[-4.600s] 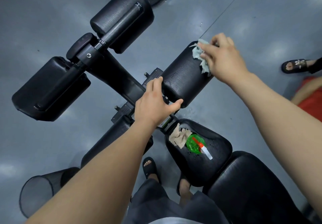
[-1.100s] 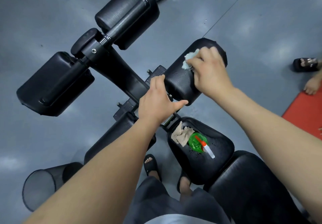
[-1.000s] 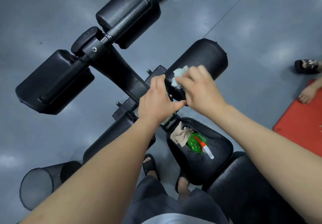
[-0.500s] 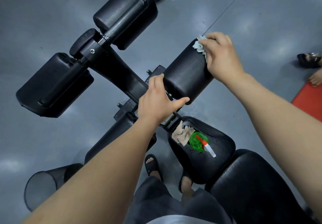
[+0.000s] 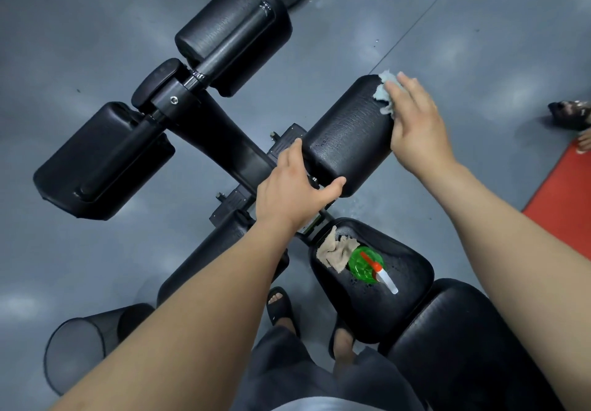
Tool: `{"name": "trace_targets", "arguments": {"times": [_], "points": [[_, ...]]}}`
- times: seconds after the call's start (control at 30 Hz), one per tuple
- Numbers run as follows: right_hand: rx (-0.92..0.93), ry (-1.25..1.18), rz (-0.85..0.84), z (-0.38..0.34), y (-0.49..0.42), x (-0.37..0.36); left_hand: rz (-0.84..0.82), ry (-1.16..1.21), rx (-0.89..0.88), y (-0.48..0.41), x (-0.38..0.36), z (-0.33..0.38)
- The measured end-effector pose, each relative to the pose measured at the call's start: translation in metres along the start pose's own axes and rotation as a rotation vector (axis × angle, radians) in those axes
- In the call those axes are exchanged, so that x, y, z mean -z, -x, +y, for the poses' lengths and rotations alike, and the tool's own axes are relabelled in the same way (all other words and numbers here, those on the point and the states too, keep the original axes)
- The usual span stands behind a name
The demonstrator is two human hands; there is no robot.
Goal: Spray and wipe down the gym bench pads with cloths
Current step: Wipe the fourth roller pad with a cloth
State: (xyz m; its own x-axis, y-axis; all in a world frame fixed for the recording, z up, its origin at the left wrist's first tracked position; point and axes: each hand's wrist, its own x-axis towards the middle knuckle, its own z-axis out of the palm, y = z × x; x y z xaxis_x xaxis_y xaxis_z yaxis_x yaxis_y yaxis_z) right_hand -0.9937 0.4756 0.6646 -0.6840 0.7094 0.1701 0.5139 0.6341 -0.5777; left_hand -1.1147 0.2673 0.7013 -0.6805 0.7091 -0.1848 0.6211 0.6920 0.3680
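The pale blue cloth (image 5: 382, 92) lay bunched on the far right end of the right-hand roller pad (image 5: 347, 137), touching its black textured cover. The right grip (image 5: 415, 122) lay flat over the cloth with its fingers stretched out, pressing it against the pad rather than clenching it. The left grip (image 5: 292, 194) grasped the same pad at its near left end, fingers hooked down between pad and frame, thumb stretched along the pad's near edge.

Just nearer, the seat surface (image 5: 411, 286) carried a crumpled tan cloth (image 5: 335, 250) at its far left corner. A green spray bottle (image 5: 363, 265) sat just beside that cloth, its white nozzle pointing near and right. The backrest pad (image 5: 463, 343) adjoined the seat on the near right.

To the left, two larger leg pads sat on a crossbar, one far (image 5: 230, 30) and one at the left (image 5: 102, 161). A black mesh bin (image 5: 76, 346) stood on the grey floor (image 5: 80, 42) at the near left. The person's feet in black slides (image 5: 281, 308) stood beside the seat. A red mat (image 5: 563, 196) lay at the right edge, with another person's sandalled foot (image 5: 569, 113) just beyond it.
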Motion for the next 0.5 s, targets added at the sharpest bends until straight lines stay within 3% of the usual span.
{"name": "trace_targets", "arguments": {"times": [0.2,0.33,0.5], "points": [[-0.278,0.086,-0.164,-0.021,-0.060,0.013,0.020,-0.024,-0.025,0.001,-0.002,-0.002],[-0.108,0.035,-0.029,-0.011,-0.033,0.002,0.012,-0.036,-0.042,0.000,-0.001,-0.001],[0.193,0.078,-0.075,-0.016,0.000,-0.007,0.015,-0.039,-0.041,0.000,-0.003,-0.002]]}}
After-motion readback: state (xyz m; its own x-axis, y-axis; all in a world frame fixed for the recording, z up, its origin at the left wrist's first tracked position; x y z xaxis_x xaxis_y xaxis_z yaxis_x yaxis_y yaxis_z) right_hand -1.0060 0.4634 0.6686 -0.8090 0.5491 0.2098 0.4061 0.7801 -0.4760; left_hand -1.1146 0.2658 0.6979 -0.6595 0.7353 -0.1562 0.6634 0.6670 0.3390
